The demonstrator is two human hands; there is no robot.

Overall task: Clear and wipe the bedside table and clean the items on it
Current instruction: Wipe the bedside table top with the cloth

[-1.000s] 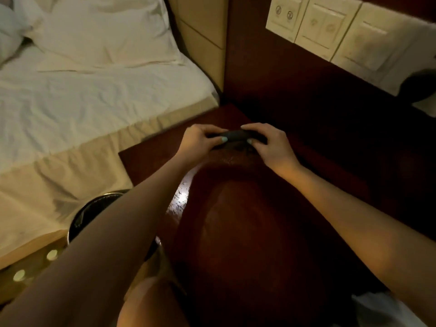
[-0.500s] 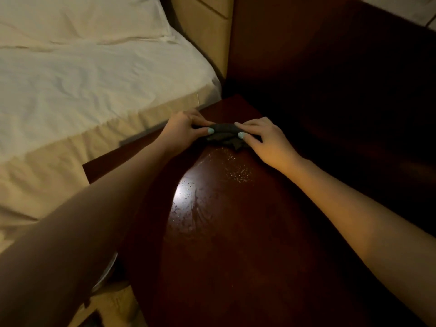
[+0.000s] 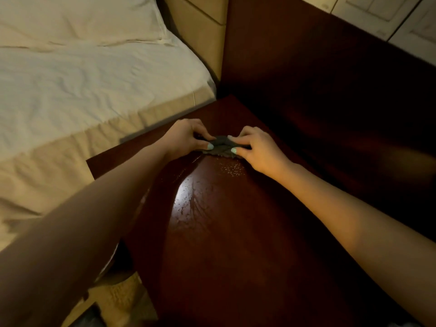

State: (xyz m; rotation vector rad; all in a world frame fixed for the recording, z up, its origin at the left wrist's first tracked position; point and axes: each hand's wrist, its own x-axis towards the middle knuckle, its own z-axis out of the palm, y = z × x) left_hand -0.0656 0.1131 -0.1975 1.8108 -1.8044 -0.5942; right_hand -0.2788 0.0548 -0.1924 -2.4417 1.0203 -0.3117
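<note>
Bedroom: made bed (image 3: 82, 74) beside wooden bedside table (image 3: 236, 244).

Small dark grey cloth (image 3: 220, 147), bunched and creased, just above frame centre, down on the tabletop toward its far edge. Pinched at one end by the left hand (image 3: 188, 138), at the other by the right hand (image 3: 257, 149). Bedside table (image 3: 236, 251): glossy dark reddish-brown wood across the centre and lower right of the frame, streaked and beaded with wet under a bright glare, pale specks just below the cloth.
</note>
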